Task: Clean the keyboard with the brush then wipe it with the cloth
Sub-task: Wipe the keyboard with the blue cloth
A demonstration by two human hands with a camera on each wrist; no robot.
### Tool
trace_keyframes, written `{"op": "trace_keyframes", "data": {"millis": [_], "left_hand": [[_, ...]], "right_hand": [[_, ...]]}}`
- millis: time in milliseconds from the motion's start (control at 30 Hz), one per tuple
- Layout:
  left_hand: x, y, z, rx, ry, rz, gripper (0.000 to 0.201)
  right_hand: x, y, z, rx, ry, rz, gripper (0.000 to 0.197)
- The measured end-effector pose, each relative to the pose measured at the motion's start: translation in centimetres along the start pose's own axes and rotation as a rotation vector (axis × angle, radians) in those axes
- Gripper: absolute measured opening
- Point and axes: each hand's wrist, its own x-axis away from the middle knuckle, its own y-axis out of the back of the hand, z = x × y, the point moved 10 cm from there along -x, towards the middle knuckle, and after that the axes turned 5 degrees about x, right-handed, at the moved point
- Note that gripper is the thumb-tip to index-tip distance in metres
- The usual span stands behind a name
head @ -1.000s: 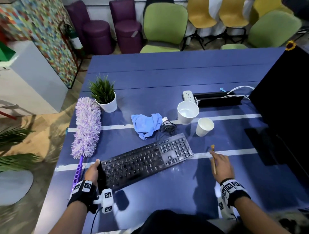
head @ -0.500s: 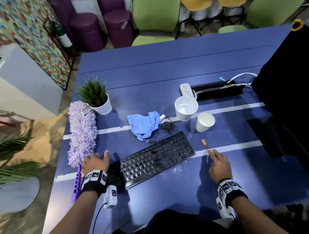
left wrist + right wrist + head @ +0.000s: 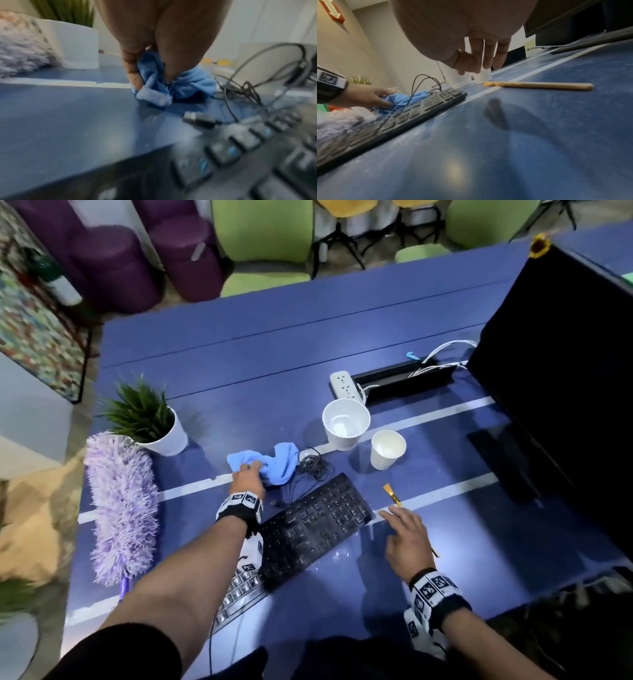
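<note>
A black keyboard (image 3: 308,532) (image 3: 412,112) (image 3: 257,155) lies slanted on the blue table (image 3: 308,337). Behind it, my left hand (image 3: 248,477) (image 3: 150,75) pinches the crumpled blue cloth (image 3: 279,462) (image 3: 188,83) (image 3: 406,98), which still touches the table. The small wooden brush (image 3: 392,494) (image 3: 539,85) lies flat on the table to the right of the keyboard. Just above the table, my right hand (image 3: 400,529) (image 3: 481,63) hovers over the brush handle with fingers spread and nothing in them.
The keyboard's black cable (image 3: 313,465) lies tangled beside the cloth. Two white paper cups (image 3: 346,422) (image 3: 387,453) stand behind the keyboard. A purple duster (image 3: 120,505) and a potted plant (image 3: 150,422) are at the left, a power strip (image 3: 344,383) and a dark monitor (image 3: 565,371) at the right.
My left hand left the keyboard's left end and reached forward to the blue cloth, taking hold of it. My right hand let go of the brush, which now lies on the table.
</note>
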Motion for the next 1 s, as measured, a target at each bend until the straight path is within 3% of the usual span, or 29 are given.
{"op": "trace_keyframes", "data": {"millis": [133, 200, 267, 333, 367, 433, 533, 600, 667, 767, 900, 933, 1000], "left_hand": [[2.4, 4.7, -3.5, 0.17, -0.163, -0.143, 0.035], [5.5, 4.8, -6.4, 0.14, -0.291, -0.031, 0.031], [9.4, 3.8, -9.0, 0.197, -0.462, 0.092, 0.03], [12.7, 2.8, -10.4, 0.285, -0.591, 0.138, 0.034], [13.7, 2.3, -10.5, 0.309, -0.617, 0.135, 0.039], [14.3, 1.3, -8.9, 0.327, -0.583, 0.12, 0.054], [14.1, -0.8, -2.0, 0.118, -0.357, 0.096, 0.082], [14.9, -3.0, 3.4, -0.077, -0.174, 0.171, 0.099], [16.2, -4.9, 6.8, -0.17, -0.073, 0.248, 0.11], [17.2, -5.9, 7.9, -0.219, -0.047, 0.272, 0.114], [17.1, -5.7, 7.9, -0.245, 0.002, 0.264, 0.116], [17.1, -5.6, 7.8, -0.273, 0.001, 0.259, 0.115], [17.1, -5.5, 7.7, -0.313, -0.008, 0.262, 0.115]], "right_hand": [[-1.1, 2.0, 2.1, -0.109, -0.014, -0.091, 0.06], [-2.0, 2.9, 5.3, -0.204, 0.074, -0.076, 0.061], [-3.0, 2.5, 9.3, -0.341, 0.157, 0.047, 0.074], [-3.4, 1.4, 13.0, -0.43, 0.208, 0.131, 0.088], [-3.6, 0.6, 14.0, -0.446, 0.199, 0.162, 0.086], [-4.0, -1.3, 14.1, -0.404, 0.113, 0.24, 0.071], [-5.0, -2.1, 10.8, -0.2, -0.024, 0.223, 0.056], [-5.7, -2.8, 8.6, -0.021, -0.027, 0.225, 0.061], [-4.9, -5.5, 9.0, 0.148, 0.098, 0.388, 0.078], [-1.6, -9.6, 12.3, 0.242, 0.222, 0.491, 0.089], [0.9, -11.3, 14.0, 0.214, 0.398, 0.542, 0.062], [0.1, -10.9, 12.8, 0.22, 0.399, 0.572, 0.067], [-3.3, -8.8, 9.9, 0.153, 0.276, 0.494, 0.065]]}}
